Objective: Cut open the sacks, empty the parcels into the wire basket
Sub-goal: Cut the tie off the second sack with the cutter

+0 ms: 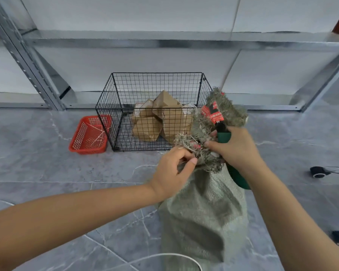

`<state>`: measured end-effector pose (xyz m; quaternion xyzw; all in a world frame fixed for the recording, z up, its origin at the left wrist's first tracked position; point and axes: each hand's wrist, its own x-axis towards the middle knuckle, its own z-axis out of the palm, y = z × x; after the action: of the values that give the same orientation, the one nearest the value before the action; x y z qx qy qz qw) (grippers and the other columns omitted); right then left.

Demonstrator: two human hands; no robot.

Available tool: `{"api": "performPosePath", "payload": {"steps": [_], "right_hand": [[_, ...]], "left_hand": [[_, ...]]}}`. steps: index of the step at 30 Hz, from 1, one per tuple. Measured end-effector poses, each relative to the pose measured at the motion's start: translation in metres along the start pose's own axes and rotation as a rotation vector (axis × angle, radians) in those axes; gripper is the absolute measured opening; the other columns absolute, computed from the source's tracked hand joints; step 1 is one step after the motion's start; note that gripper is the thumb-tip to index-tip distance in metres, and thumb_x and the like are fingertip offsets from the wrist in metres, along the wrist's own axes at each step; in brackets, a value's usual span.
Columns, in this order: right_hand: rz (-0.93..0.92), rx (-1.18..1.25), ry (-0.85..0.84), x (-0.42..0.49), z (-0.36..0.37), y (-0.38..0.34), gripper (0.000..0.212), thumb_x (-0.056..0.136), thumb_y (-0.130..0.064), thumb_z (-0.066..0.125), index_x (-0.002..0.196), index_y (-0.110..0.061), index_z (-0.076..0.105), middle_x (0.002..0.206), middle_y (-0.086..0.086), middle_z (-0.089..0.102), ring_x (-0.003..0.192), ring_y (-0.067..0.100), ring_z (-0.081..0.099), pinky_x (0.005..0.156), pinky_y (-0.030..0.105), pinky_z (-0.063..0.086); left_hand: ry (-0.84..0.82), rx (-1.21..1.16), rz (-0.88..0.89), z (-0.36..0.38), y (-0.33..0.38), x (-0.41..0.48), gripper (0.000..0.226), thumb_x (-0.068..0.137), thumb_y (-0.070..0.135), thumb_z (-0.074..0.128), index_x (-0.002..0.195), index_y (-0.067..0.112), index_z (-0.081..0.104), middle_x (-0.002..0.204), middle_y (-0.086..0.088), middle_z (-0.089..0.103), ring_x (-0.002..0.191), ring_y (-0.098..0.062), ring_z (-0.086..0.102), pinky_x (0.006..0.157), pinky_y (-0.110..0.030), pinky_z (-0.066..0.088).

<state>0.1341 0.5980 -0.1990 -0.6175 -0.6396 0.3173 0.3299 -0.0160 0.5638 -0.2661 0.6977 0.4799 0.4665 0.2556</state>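
Observation:
A grey-green woven sack [204,212] stands on the floor in front of me, its frayed top bunched up. My left hand [172,171] pinches the frayed mouth of the sack. My right hand [235,147] grips a green-handled cutting tool [223,133] whose red-and-black head [213,113] pokes up through the sack's top. Behind them sits a black wire basket [114,106] holding several brown cardboard parcels [147,128].
A red plastic basket [90,133] with white string scraps lies left of the wire basket. Metal shelving [164,43] runs along the wall behind. A chair castor [319,172] is at the right. A white cord [164,256] curves near the bottom edge.

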Motion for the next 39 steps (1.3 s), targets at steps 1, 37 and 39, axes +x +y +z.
{"api": "performPosePath", "payload": {"steps": [1,37,39], "right_hand": [[0.008,0.059,0.012,-0.001,-0.002,0.001,0.019,0.077,-0.018,0.073,0.088,-0.009,0.062,0.073,0.011,0.062,0.062,0.025,0.058,0.063,0.039,0.053],[-0.121,0.22,0.312,-0.023,-0.059,0.004,0.021,0.076,-0.018,0.073,0.074,-0.026,0.054,0.068,-0.008,0.054,0.054,0.005,0.049,0.052,0.018,0.041],[-0.123,0.184,0.331,-0.013,-0.061,0.002,0.018,0.076,-0.019,0.074,0.081,-0.02,0.057,0.07,-0.009,0.055,0.058,0.005,0.05,0.054,0.016,0.041]], "left_hand": [[-0.005,-0.007,-0.023,-0.002,0.002,0.0,0.03,0.083,0.04,0.043,0.075,0.017,0.059,0.07,0.012,0.052,0.073,-0.012,0.052,0.068,-0.028,0.045],[-0.437,0.53,-0.041,-0.029,0.071,0.073,0.035,0.084,-0.004,0.049,0.098,0.023,0.066,0.103,0.007,0.064,0.075,-0.015,0.063,0.07,-0.022,0.05],[-0.535,0.396,-0.157,-0.036,0.076,0.077,0.032,0.081,-0.004,0.052,0.087,0.025,0.064,0.089,0.012,0.061,0.059,-0.005,0.06,0.056,-0.018,0.048]]}}
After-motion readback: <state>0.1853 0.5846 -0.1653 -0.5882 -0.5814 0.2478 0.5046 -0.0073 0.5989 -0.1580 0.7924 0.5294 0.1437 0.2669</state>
